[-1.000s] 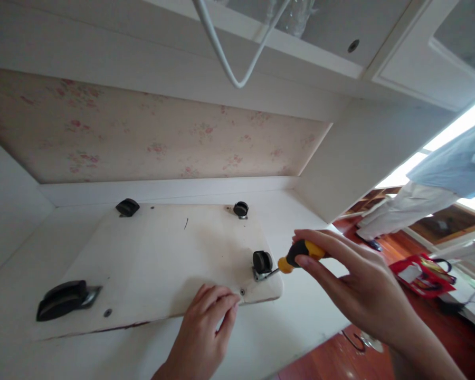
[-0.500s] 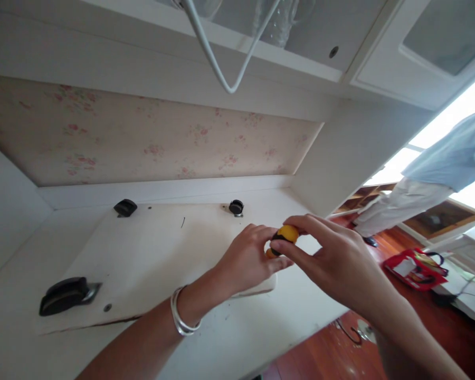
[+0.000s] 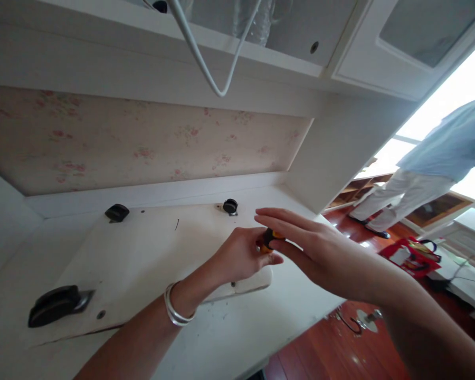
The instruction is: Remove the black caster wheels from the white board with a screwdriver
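Note:
A white board (image 3: 142, 258) lies on a white desk (image 3: 261, 327) with black casters screwed to its corners: one at the near left (image 3: 55, 305), one at the far left (image 3: 116, 212), one at the far right (image 3: 230, 206). My left hand (image 3: 240, 257), with bangles on its wrist, is curled over the board's near right corner and hides whatever is fixed there. It closes round the front of a yellow and black screwdriver (image 3: 268, 241). My right hand (image 3: 312, 250) holds the screwdriver's handle, its fingers stretched out flat over it.
A flowered back panel (image 3: 142, 142) and white cabinets (image 3: 340, 42) enclose the desk. A white wire hanger (image 3: 206, 63) hangs overhead. To the right, a person in a light blue top (image 3: 447, 142) stands on the red wood floor near a red bag (image 3: 409, 256).
My left hand left the board's front edge and went up to the screwdriver by the near right caster, which it now hides. My right hand's fingers have straightened over the handle.

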Tool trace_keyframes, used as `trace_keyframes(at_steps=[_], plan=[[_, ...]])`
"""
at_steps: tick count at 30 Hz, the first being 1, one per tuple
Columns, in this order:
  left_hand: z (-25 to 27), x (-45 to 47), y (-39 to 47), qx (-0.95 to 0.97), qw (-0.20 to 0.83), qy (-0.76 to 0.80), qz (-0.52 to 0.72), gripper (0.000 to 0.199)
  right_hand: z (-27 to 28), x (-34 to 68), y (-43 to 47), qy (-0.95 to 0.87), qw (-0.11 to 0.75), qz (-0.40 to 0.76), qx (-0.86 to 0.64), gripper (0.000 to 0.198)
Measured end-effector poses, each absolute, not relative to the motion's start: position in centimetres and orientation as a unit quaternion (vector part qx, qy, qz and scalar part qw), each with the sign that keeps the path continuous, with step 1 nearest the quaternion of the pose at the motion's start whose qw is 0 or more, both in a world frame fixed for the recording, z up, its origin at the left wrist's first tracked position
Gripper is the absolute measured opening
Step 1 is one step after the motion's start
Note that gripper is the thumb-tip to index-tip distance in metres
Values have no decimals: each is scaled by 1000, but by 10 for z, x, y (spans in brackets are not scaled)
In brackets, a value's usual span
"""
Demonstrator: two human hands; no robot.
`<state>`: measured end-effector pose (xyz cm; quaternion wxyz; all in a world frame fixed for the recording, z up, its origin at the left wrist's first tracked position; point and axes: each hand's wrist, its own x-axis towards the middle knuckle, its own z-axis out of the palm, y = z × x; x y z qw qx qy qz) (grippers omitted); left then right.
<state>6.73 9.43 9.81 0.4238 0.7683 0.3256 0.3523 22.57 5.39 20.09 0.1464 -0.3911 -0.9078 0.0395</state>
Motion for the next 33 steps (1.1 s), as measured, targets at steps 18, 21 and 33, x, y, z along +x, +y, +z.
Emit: trace_keyframes(at_steps=[18,21,33], plan=[[103,62,94,755,395,355,384,14,199,225,56,-885,146,4,-443,40],[104,59,95,748,481,306,338,8,200,226,55,-893,153,35,-423,36],[98,60,96,706,549,266,360,7,195,222,58,-866,212,5,-453,24]])
